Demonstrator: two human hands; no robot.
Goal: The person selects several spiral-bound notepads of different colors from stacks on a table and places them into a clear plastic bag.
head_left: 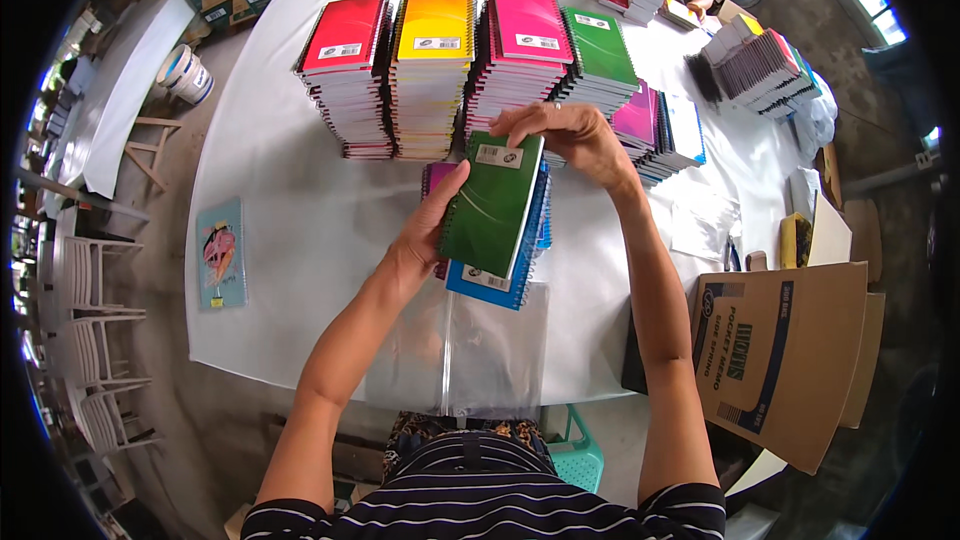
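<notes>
Stacking step, apparently: left hand (425, 220) grips a green, rectangular, spiral-bound notebook (490, 210) over a blue spiral-bound notebook (488, 290), toward the near edge of the white table (285, 340); right hand (578, 138) bent at its top, grip unclear. Next, squared edges seem called for.

A closed green spiral notebook (488, 215) is held mid-scene, cover up, its white-labelled far end slanting right. Beneath, partly hidden, a blue spiral notebook (487, 293) shows its labelled near end.
</notes>
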